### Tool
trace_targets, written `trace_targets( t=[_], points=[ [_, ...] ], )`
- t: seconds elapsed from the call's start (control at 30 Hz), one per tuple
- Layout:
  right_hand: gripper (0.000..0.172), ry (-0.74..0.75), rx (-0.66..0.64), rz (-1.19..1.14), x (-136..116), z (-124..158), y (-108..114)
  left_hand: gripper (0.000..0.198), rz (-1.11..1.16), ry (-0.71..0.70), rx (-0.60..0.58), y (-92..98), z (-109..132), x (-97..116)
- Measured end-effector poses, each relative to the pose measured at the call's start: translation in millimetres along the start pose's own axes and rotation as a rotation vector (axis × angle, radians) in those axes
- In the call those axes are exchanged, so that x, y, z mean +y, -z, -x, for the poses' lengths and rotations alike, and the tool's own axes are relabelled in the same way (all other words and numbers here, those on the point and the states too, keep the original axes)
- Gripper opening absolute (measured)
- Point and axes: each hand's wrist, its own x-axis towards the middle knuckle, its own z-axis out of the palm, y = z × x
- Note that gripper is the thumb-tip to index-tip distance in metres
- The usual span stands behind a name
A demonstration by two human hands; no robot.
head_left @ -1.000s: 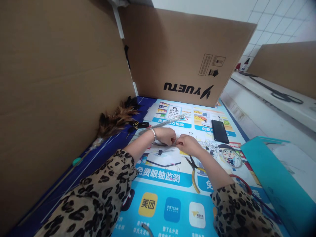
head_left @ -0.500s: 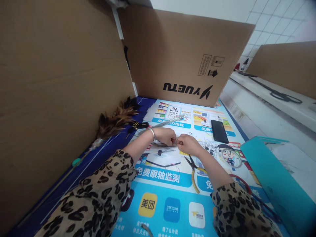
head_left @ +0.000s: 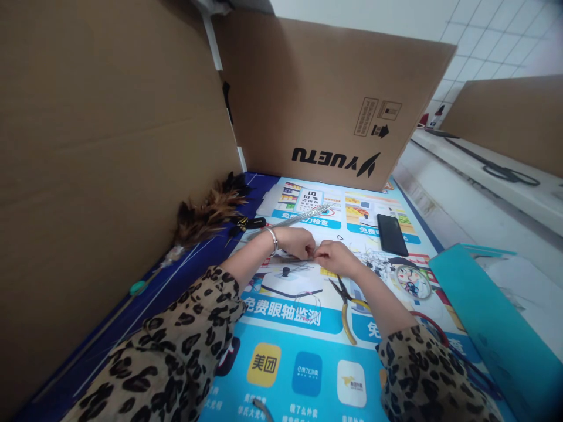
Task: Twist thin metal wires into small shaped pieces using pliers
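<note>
My left hand (head_left: 299,241), with a bracelet (head_left: 273,241) at the wrist, is closed with the fingertips in a pinch. My right hand (head_left: 338,257) is pinched just beside it, the fingertips of both almost meeting. Whatever lies between the fingers is too thin and small to make out. Behind my left hand lies a bundle of thin silvery wires (head_left: 303,215). Pliers with yellow handles (head_left: 347,316) rest with their jaws open below my right wrist. A small tangle of fine wire and pale bits (head_left: 373,264) is to the right of my right hand.
A black phone (head_left: 392,234) lies at the back right, with a round clear dish (head_left: 412,281) nearer. A teal box (head_left: 488,316) stands at the right edge. Brown feathers (head_left: 209,211) lie along the left cardboard wall (head_left: 109,117); another cardboard panel (head_left: 325,94) closes the back.
My right hand's fingers have shifted slightly left and down, closer against my left fingertips. The other things have stayed in place.
</note>
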Motion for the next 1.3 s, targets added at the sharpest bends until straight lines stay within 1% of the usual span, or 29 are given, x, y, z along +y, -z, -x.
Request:
trace_targets(
  t=[0.17, 0.3, 0.4, 0.53, 0.63, 0.73, 0.83, 0.93, 1.03, 1.13, 1.2, 1.23, 1.3],
  points=[
    [0.014, -0.005, 0.011, -0.020, 7, 1, 5, 0.018, 0.004, 0.017, -0.018, 1.5, 0, -5],
    [0.014, -0.031, 0.007, -0.033, 11, 0, 7, 0.022, -0.013, 0.023, 0.001, 3.0, 1, -7],
    [0.014, -0.039, 0.010, -0.038, 11, 0, 9, 0.022, -0.035, 0.008, 0.022, 4.1, 2, -8],
    [0.013, -0.042, 0.029, -0.054, 8, 1, 11, 0.023, 0.006, -0.010, 0.031, 6.5, 3, -6],
    [0.012, -0.054, 0.082, -0.075, 7, 1, 12, 0.024, 0.072, -0.018, 0.017, 8.9, 4, -4],
    [0.013, -0.096, 0.183, -0.112, 9, 1, 14, 0.022, 0.138, -0.049, -0.004, 10.5, 4, -1],
    [0.015, -0.150, 0.283, -0.135, 13, 1, 16, 0.020, 0.125, -0.037, 0.067, 11.2, 3, -1],
    [0.015, -0.192, 0.326, -0.119, 16, 2, 17, 0.020, 0.056, 0.012, 0.168, 11.1, 3, -2],
    [0.016, -0.194, 0.335, -0.021, 17, 3, 16, 0.019, -0.076, 0.034, 0.233, 10.1, 2, -2],
    [0.020, -0.184, 0.420, 0.161, 16, 3, 13, 0.021, -0.245, 0.122, 0.300, 7.9, 1, 1],
    [0.025, -0.141, 0.483, 0.283, 14, 3, 12, 0.023, -0.324, 0.169, 0.325, 6.3, 0, 3],
    [0.027, -0.108, 0.495, 0.338, 12, 3, 11, 0.023, -0.347, 0.179, 0.328, 5.5, -1, 4],
    [0.027, -0.045, 0.469, 0.437, 10, 2, 10, 0.023, -0.376, 0.188, 0.322, 3.9, -2, 7]
  ],
)
